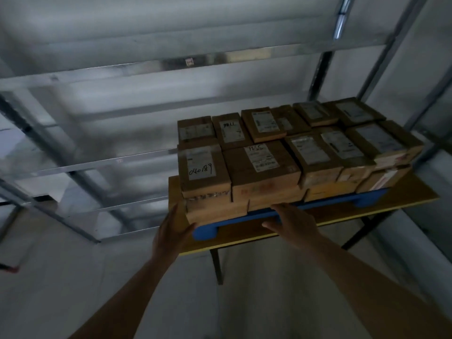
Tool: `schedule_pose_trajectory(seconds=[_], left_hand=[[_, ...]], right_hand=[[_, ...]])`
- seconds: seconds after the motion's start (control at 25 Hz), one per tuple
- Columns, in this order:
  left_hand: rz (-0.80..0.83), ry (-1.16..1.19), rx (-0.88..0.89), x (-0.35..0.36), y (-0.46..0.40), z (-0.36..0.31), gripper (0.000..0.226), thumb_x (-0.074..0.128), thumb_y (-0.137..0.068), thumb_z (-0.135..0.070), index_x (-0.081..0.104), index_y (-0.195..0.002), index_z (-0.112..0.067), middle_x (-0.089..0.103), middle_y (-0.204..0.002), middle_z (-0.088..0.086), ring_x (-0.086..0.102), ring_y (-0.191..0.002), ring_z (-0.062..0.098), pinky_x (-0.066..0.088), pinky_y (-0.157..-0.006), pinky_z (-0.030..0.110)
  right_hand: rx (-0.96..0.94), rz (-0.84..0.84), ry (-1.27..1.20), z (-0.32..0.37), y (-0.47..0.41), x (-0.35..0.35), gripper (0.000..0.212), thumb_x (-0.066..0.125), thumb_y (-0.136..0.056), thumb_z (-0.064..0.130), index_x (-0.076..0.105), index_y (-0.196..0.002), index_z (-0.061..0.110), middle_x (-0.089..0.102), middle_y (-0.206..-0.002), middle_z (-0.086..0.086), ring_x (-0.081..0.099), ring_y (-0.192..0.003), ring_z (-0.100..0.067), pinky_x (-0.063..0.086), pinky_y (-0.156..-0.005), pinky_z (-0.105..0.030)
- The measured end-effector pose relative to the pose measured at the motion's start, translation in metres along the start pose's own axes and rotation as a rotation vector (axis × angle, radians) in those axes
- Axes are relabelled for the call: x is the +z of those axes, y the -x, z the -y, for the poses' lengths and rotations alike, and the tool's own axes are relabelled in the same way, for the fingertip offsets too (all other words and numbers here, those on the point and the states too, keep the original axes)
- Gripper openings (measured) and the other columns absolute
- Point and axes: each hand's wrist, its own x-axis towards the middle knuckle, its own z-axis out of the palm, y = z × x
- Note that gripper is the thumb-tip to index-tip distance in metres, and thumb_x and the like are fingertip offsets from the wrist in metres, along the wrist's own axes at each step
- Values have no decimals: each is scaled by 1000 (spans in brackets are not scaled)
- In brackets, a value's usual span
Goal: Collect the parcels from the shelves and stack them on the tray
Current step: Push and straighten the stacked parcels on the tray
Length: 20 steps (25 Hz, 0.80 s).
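Touching one blue tray (244,217), two hands (175,231).

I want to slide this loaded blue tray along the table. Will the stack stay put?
Probably heavy: the tray carries parcels at least two layers deep. They look like stiff cardboard boxes packed close, so they likely brace one another. The far right ones sit askew and may shift if jerked, so push slowly.
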Motion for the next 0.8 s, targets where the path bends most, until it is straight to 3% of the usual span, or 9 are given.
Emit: schedule_pose_trajectory(seconds=[0.2, 0.4, 0.52, 0.8], left_hand=[[60, -3, 21, 18, -33, 33, 83, 63, -81, -65, 32, -150, -30, 54, -139, 7, 52, -124, 31, 49, -87, 44], [107, 4, 87, 39, -59, 54, 91, 47, -68, -83, 37, -146, -37, 61, -128, 3, 58, -114, 28, 55, -84, 45], [110, 38, 116, 49, -67, 64, 88, 48, -69, -85, 44, -141, -34, 65, -118, 2, 62, -106, 24, 57, -80, 45], [99, 66, 214, 53, -77, 75, 79, 48, -76, -78, 52, -135, -27, 67, -106, -6, 65, -93, 12, 53, -68, 23]], right_hand=[[111, -49, 12, 25, -15, 52, 70, 46, -91, 72, 49, -140, 23, 58, -135, 0, 56, -123, -21, 49, -94, -38], [163, -67, 4, 36, -37, 85, 68, 45, -90, 73, 53, -134, 22, 61, -131, -2, 57, -121, -25, 50, -92, -40], [171, -95, 3, 38, -45, 93, 63, 47, -91, 71, 55, -128, 21, 63, -124, -1, 60, -115, -24, 50, -87, -38], [207, -108, -57, 49, -57, 98, 59, 47, -92, 69, 57, -122, 20, 63, -123, -2, 60, -112, -26, 47, -82, -38]])
